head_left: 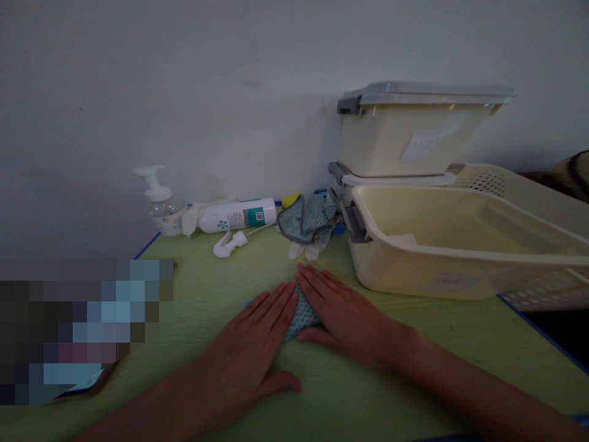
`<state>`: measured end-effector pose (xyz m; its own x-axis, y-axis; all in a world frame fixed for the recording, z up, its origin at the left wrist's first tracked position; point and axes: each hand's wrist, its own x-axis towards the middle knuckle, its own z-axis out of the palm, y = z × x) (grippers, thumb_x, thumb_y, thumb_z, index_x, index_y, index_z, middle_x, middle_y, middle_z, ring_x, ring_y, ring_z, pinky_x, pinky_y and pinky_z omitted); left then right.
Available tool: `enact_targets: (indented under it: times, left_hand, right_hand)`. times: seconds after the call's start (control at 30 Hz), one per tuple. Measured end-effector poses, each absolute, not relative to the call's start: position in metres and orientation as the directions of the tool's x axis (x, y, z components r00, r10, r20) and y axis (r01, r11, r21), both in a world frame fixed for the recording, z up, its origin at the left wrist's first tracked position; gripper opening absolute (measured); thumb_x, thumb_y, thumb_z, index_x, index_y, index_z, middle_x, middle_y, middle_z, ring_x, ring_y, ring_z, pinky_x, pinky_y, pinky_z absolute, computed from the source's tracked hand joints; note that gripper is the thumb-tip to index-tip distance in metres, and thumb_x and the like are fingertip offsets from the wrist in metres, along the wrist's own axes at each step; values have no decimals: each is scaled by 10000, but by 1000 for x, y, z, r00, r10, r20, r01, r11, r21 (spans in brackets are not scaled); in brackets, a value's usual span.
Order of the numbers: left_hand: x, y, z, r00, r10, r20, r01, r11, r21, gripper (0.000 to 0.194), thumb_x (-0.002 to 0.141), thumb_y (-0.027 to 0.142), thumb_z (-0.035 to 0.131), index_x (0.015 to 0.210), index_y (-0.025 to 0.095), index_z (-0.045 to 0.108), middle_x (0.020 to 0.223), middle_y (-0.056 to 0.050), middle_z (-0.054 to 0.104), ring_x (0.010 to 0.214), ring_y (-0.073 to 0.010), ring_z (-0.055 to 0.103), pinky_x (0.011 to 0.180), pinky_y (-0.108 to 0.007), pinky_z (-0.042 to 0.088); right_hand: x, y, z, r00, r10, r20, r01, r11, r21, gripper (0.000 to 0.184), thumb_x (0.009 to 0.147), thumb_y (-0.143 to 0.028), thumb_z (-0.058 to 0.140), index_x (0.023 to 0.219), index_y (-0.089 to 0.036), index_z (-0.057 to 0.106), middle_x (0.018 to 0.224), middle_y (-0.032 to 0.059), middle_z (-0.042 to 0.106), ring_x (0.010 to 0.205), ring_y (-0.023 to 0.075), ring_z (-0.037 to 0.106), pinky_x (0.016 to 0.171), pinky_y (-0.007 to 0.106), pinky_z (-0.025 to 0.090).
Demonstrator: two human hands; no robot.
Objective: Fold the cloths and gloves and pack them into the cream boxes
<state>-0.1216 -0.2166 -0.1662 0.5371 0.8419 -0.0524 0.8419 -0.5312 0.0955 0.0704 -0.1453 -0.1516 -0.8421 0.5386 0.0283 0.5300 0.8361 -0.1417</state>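
Observation:
A folded, textured blue-grey cloth (302,314) lies on the green tabletop (368,399) in the middle of the head view. My left hand (257,334) rests flat over its left side, fingers stretched out and thumb apart. From the right, my right hand (340,310) lies flat across the other side with straight fingers and its thumb at the near edge. Both palms face down, and the fingertips nearly meet at the top of the cloth. Most of the cloth is hidden beneath the hands.
Behind the hands lie a white spray bottle (239,215), its detached trigger head (230,243) and a crumpled cloth (307,218). A pump bottle (163,209) stands at back left. An open cream bin (423,270) and a lidded box (414,135) occupy the right. A pixelated area covers the left.

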Motion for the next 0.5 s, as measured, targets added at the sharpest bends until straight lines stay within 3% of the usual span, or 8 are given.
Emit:
enact_targets:
  times: [0.1, 0.23, 0.3, 0.4, 0.5]
  left_hand:
    - [-124, -217, -168, 553, 833, -8, 831, -551, 78, 853, 826, 620, 399, 1439, 104, 108, 1493, -175, 152, 1375, -265, 159, 1092, -446, 268]
    - [-127, -216, -166, 532, 839, 117, 837, -541, 76, 834, 876, 586, 312, 1430, 149, -133, 1498, -175, 136, 1374, -255, 161, 1075, -434, 303]
    - [-127, -216, -163, 495, 851, 177, 854, -514, 81, 829, 888, 572, 291, 1415, 144, -184, 1500, -182, 107, 1377, -260, 139, 1070, -444, 307]
    - [-127, -214, -163, 463, 872, 161, 872, -480, 94, 822, 874, 591, 307, 1443, 89, -11, 1490, -202, 143, 1371, -289, 160, 1067, -467, 309]
    - [-125, -213, -167, 452, 890, 61, 885, -456, 92, 848, 831, 624, 379, 1416, 38, 194, 1460, -228, 230, 1345, -323, 240, 1058, -481, 324]
  right_hand:
    - [71, -145, -151, -845, 534, 26, 527, 841, -123, 795, 856, -555, 427, 1374, 35, 301, 1436, 257, 262, 1349, 315, 225, 1092, 465, 255]
    - [71, -146, -148, -850, 520, 79, 510, 852, -116, 794, 855, -544, 439, 1376, 36, 290, 1437, 255, 261, 1353, 315, 212, 1086, 483, 257]
    - [69, -148, -147, -849, 510, 137, 499, 860, -111, 800, 849, -534, 460, 1379, 36, 278, 1440, 255, 253, 1359, 310, 195, 1085, 488, 254]
    - [67, -149, -147, -839, 507, 199, 492, 862, -121, 783, 858, -530, 443, 1384, 24, 272, 1446, 250, 238, 1364, 298, 182, 1081, 497, 258]
    - [65, -149, -151, -831, 541, 128, 523, 839, -151, 745, 867, -521, 433, 1367, 20, 319, 1429, 252, 280, 1348, 305, 236, 1074, 490, 282]
